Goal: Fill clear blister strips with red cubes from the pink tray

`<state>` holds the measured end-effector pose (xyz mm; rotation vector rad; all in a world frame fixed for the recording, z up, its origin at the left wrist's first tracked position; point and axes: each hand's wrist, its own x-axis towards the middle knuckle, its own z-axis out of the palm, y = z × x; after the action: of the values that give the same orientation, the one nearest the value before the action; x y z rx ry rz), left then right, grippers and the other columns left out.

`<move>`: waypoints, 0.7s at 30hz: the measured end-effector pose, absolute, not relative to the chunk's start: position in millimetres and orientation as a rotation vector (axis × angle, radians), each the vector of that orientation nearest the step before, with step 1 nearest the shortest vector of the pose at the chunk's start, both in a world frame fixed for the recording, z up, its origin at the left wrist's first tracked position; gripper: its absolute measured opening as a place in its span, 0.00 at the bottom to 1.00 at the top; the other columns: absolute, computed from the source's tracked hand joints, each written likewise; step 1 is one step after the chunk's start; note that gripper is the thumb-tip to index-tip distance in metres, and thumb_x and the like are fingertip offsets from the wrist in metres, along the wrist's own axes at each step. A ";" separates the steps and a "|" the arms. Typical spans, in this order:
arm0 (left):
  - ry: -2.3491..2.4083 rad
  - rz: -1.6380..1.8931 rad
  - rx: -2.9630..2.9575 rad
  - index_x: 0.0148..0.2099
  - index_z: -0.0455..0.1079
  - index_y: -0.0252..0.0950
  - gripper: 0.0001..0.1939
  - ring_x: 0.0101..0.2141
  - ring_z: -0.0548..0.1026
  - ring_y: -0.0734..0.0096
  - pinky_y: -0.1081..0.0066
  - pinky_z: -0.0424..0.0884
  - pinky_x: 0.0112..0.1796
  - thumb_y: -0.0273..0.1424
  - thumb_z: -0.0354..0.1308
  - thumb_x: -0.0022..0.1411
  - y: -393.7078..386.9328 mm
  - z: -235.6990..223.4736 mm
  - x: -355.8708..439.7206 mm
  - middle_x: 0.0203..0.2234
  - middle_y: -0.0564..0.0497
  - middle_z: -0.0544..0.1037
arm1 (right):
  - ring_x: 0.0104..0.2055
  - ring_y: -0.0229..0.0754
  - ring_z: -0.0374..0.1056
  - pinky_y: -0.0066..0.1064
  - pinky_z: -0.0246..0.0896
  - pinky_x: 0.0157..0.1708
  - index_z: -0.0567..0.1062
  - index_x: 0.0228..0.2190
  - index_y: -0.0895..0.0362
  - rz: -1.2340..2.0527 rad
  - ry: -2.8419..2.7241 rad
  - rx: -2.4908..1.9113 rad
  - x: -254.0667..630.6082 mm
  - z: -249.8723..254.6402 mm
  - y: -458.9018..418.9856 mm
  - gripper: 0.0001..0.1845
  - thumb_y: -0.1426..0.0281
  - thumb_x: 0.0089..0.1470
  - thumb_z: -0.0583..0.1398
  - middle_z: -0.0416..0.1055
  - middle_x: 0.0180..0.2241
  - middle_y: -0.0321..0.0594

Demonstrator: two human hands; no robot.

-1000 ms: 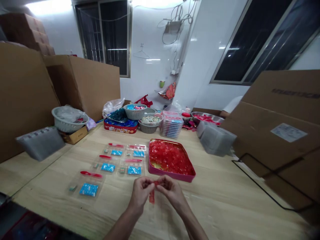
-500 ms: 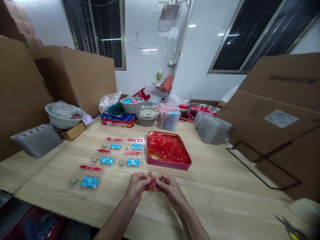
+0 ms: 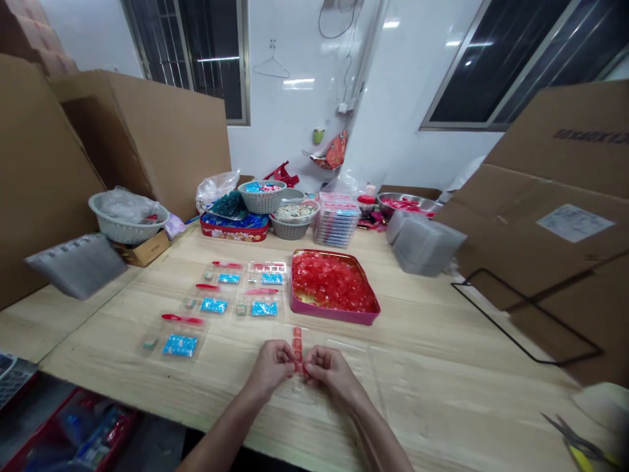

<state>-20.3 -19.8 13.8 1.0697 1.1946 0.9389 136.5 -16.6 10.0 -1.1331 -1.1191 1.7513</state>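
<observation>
My left hand (image 3: 272, 369) and my right hand (image 3: 328, 370) meet at the near middle of the wooden table (image 3: 442, 341), fingers pinched together on a small strip of red pieces (image 3: 297, 343) that lies in a clear plastic tray (image 3: 299, 387). Just beyond them stands a pink tin (image 3: 299, 307) filled with red translucent pieces (image 3: 331, 283). To its left lie several clear packs (image 3: 179, 336) holding blue sachets and red sticks.
Baskets (image 3: 263, 195), a stack of clear boxes (image 3: 336, 225) and a metal bowl (image 3: 405, 202) stand at the table's far edge. Large cardboard boxes (image 3: 550, 216) rise on both sides. Grey tray stacks (image 3: 425, 244) sit right of the tin. Scissors (image 3: 574, 442) lie at the near right.
The red strip, held upright between my fingers a second ago, now lies flat in the clear tray. My hands came down to the table and the camera tilted slightly down.
</observation>
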 end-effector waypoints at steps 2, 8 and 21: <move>1.270 0.902 1.179 0.24 0.65 0.33 0.06 0.19 0.65 0.78 0.76 0.58 0.22 0.21 0.52 0.38 -18.3 7.8 -19.7 0.15 0.58 0.67 | 0.18 0.33 0.62 0.24 0.56 0.21 0.67 0.20 0.57 1.725 -1.176 -1.169 136.1 6.7 -16.6 0.12 0.66 0.34 0.65 0.67 0.16 0.30; 1.498 0.756 1.538 0.23 0.69 0.34 0.10 0.22 0.65 0.74 0.74 0.56 0.26 0.16 0.50 0.42 -17.7 7.5 -17.2 0.16 0.56 0.67 | 0.20 0.37 0.62 0.25 0.52 0.22 0.65 0.18 0.56 1.163 -1.712 -1.499 128.7 3.7 -17.1 0.04 0.77 0.37 0.54 0.66 0.17 0.33; 1.603 0.483 1.980 0.27 0.73 0.34 0.12 0.27 0.71 0.67 0.71 0.57 0.29 0.21 0.48 0.50 -20.8 12.8 -12.9 0.24 0.46 0.77 | 0.32 0.44 0.68 0.28 0.55 0.33 0.74 0.27 0.59 0.696 -2.128 -1.617 117.5 11.5 -25.2 0.14 0.81 0.45 0.51 0.75 0.29 0.45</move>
<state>-12.9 -20.8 12.8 1.9801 1.6030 0.4827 117.5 -25.2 11.5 -1.6165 -2.1277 0.6964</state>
